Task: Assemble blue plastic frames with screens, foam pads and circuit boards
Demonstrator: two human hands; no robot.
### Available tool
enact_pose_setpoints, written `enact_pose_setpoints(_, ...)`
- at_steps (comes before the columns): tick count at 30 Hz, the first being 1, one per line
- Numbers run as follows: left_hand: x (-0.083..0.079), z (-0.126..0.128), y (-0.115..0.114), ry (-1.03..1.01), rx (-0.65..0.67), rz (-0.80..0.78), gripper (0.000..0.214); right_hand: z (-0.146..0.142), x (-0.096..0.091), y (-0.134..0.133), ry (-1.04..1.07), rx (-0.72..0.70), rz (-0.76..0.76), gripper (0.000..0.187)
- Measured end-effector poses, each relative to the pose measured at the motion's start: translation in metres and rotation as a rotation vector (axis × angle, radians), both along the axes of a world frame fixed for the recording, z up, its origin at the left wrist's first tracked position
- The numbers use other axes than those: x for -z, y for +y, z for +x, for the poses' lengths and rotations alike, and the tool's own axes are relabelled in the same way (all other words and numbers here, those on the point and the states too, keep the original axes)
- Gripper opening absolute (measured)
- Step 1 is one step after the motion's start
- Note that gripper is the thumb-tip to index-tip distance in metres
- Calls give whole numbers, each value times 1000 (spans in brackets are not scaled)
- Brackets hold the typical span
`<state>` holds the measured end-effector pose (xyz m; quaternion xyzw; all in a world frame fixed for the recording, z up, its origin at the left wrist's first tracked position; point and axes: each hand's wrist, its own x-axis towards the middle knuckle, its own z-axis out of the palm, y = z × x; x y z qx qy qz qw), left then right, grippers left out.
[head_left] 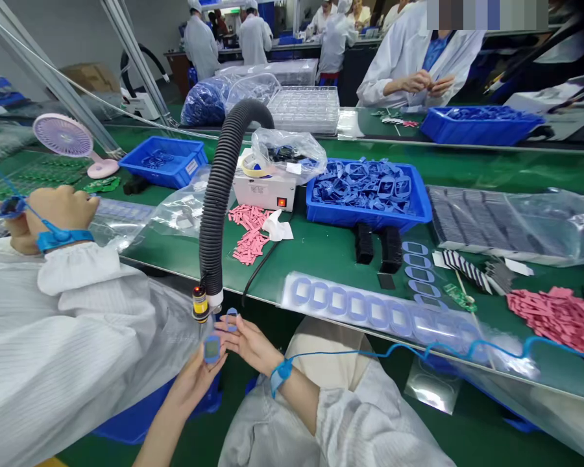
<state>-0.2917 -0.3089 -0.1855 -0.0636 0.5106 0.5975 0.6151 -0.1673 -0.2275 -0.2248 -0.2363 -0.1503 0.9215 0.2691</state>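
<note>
Below the table edge, my left hand [193, 378] pinches a small blue-framed part [211, 349] and holds it upright. Just right of it, my right hand [250, 342] wears a blue wrist strap [280, 373] and holds a small blue ring [231, 318] at its fingertips. Both hands sit right under the end of a black ribbed hose [213, 214], beside a yellow sensor [200, 303] with a red light. A clear strip of blue ring frames [350, 305] lies on the green table [321, 250] just beyond my hands.
A co-worker's white sleeve [63, 324] and hand [61, 209] fill the left. Blue bins [370, 211] [165, 162] of blue parts, a white box [265, 191], pink strips [248, 233] [559, 314], black stacks [379, 246] and bagged trays [516, 224] crowd the table. More people in white coats work behind.
</note>
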Motion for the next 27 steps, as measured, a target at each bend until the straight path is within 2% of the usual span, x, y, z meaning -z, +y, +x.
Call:
enact_pose_setpoints(2, -4, -17, -20, 39, -58, -13, 41, -10, -15, -2, 22, -41, 14, 38)
enact_pose_setpoints(4, -7, -33, -30, 77, -109, -24, 45, -14, -25, -6, 22, -76, 19, 44)
enact_pose_setpoints(6, -9, -40, -29, 102, -138, -32, 47, -11, -30, -11, -3, -92, 14, 49)
enact_pose_setpoints(8, -9, -36, -16, 111, -142, -27, 47, 1, -32, -18, -35, -95, 1, 51)
enact_pose_setpoints(11, -7, -13, 11, 91, -89, -13, 44, 28, -38, -30, -54, -81, -28, 49)
enact_pose_setpoints(13, -8, 10, 25, 55, -3, -20, 40, 48, -46, -37, -43, -52, -50, 48)
enact_pose_setpoints(16, -18, 44, 29, -6, 134, -34, 25, 79, -66, -44, -8, 27, -85, 46)
enact_pose_setpoints(19, -37, 73, 21, -45, 196, -27, 17, 110, -89, -46, 30, 121, -116, 44)
enact_pose_setpoints(22, -60, 99, 16, -72, 215, -16, 22, 141, -112, -43, 112, 242, -119, 38)
enact_pose_setpoints(25, -83, 126, 20, -164, 224, 26, 23, 168, -132, -38, 208, 371, -79, 30)
enact_pose_setpoints(27, -97, 143, 25, -281, 240, 114, 16, 182, -143, -36, 235, 423, -39, 28)
